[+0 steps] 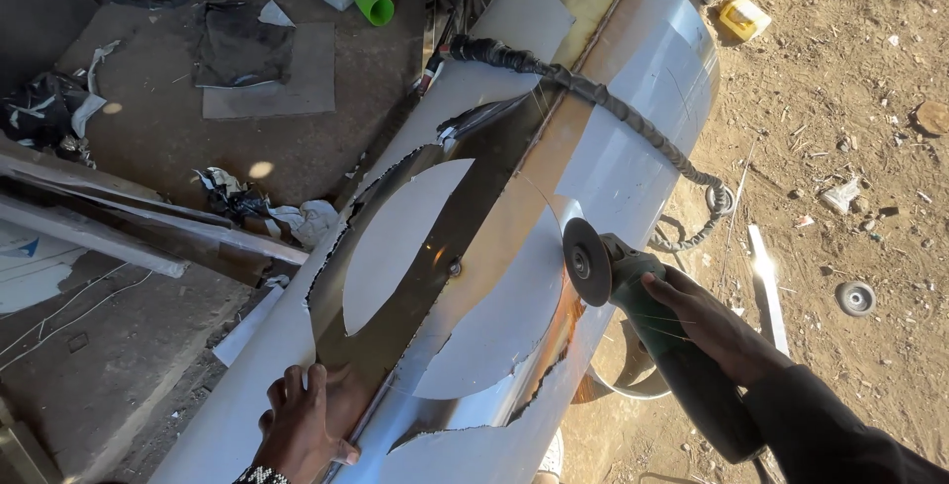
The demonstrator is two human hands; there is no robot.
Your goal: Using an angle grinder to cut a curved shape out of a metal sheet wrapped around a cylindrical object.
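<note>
My right hand [714, 324] is wrapped tight around the body of a green angle grinder [672, 346], lower right of the frame, fingers curled over the top. Its dark disc [587, 262] stands on edge against the right side of the metal cylinder [643, 69], at the rim of a scribed circle [450, 276] on the curved skin. The disc touches or is just off the metal, can't tell which.

My left hand [304, 423] is at the bottom centre-left, flat and open, fingers spread, palm pressed on the cylinder's surface. It grips nothing, only bears on the metal.

The cylinder is big and shiny, running diagonally from lower left to upper right across the middle of the frame. White protective film [395, 237] is partly peeled, with torn edges, and bare reflective patches sit between. A weld seam [593, 44] runs lengthwise along the top. A braided cable [603, 98] is draped across the upper part and drops off the right side.

Right of frame is sandy ground with a spare disc [855, 297] and a yellow box [742, 17]. Upper left is a concrete floor with a green cup [375, 5], rags and a flat metal plate [267, 69].
</note>
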